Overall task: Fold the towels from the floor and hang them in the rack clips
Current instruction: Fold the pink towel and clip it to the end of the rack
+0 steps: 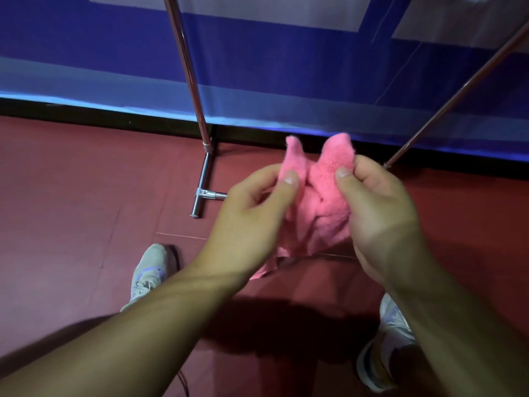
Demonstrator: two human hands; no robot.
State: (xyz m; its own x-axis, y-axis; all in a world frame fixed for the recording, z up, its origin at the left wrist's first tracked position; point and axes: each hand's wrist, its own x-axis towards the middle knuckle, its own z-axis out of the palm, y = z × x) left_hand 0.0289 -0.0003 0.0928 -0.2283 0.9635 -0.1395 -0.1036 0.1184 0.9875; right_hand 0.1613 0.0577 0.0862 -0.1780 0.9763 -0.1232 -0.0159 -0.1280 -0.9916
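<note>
Head view looks down at a big blue wall (86,53) far away, with a dark red floor (71,196) in front of it. Two shiny metal rack poles stand there. The left rack pole (187,70) goes down to a metal foot (201,193) that rests on the floor. The right rack pole (458,96) slants in from the far right. No clips show here, so they must be higher up, out of sight.

Two grey shoes are near the bottom, the left shoe (148,273) and the right shoe (392,339).

The pink towel (323,207) is in the middle, up off the floor, held between both hands. It is soft and fluffy. It hangs down in a bunch, and its low end dangles just above the floor. Two corners poke up like little ears.

The left hand (254,213) pinches one top corner with thumb and fingers. The right hand (378,202) pinches the other top corner the same way. The two corners are very close together.

I think the step now is the start of the fold: the corners have been found and are being lined up. Next, the hands should match the edges so the towel hangs flat. Then the towel must go up to a clip on the rack.
</note>
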